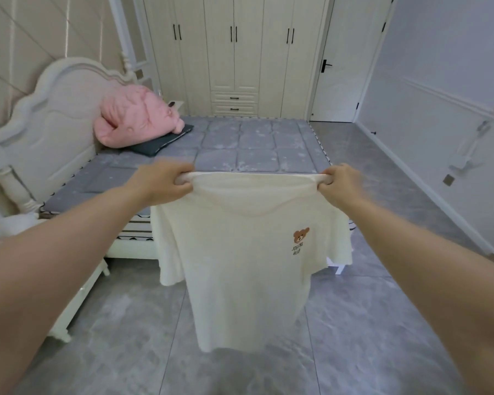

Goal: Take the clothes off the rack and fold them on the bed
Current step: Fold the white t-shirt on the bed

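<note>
We hold the shirt [248, 252] up in front of us by its shoulders, over the floor [368, 323] at the foot of the bed [254, 143]. Our left hand [161, 181] has its fingers curled round a bunched wad of cloth at one shoulder, and our right hand [340, 179] grips the other shoulder the same way. The top edge is stretched taut between the fists; the body and short sleeves hang free below, with the bear print [300, 236] facing us. The hem does not reach the floor.

The step in hand, as we judge it, is carrying the shirt to the mattress and laying it flat for folding. To do it well we keep both grips firm and the shoulders level, so the cloth stays spread and does not twist. We should step close enough that the hem clears the bed's edge, then lower the hem first and draw the shoulders back, letting the shirt settle without wrinkles. Laying it print down would probably give a neater fold, with the bear ending on top.

The near half of the mattress looks free; the pink quilt [137, 118] and dark pillow [163, 141] lie well apart by the headboard [49, 121], so we aim for the middle. No rack is in view.
</note>
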